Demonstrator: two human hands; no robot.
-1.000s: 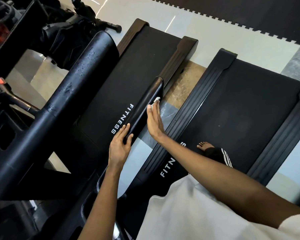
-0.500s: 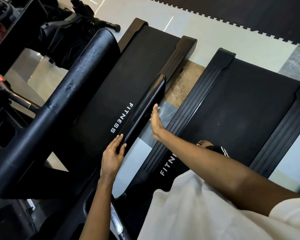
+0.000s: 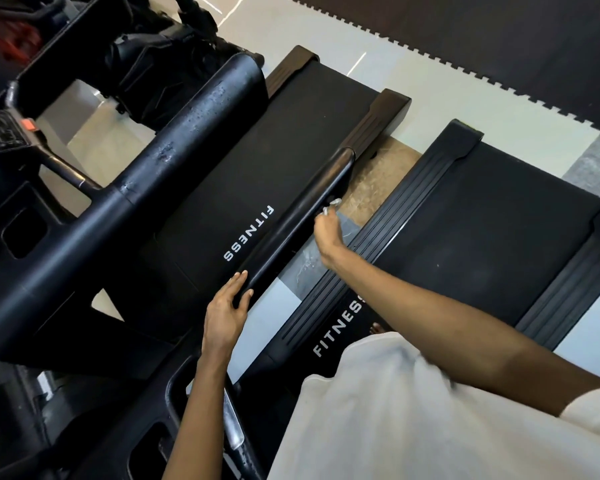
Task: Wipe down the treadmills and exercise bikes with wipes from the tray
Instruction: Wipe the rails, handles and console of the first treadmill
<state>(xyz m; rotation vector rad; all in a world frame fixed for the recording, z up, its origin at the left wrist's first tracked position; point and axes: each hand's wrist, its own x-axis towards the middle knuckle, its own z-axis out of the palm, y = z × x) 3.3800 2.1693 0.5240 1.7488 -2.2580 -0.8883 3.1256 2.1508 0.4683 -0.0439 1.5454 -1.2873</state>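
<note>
Observer: Since half a second back, right hand [image 3: 328, 233] has gone from flat and edge-on to curled; wipe [image 3: 332, 204] now shows white past the knuckles.
Checker: Fingers on it?
Observer: Bunched round the wipe, pressing it to the outer side of the handrail [image 3: 302, 216], centre of frame. Likely curled to reach under the rail's curve.
Checker: Left hand [image 3: 224, 308]?
Observer: Fingers straight, slightly apart, laid over the rail's near end; holds nothing. Judged a brace while leaning across.
Checker: Which machine?
Observer: Centre-left treadmill [image 3: 257, 161], belt marked FITNESS. Person stands on the neighbouring treadmill [image 3: 492, 230], right of frame. No tray in view.
</note>
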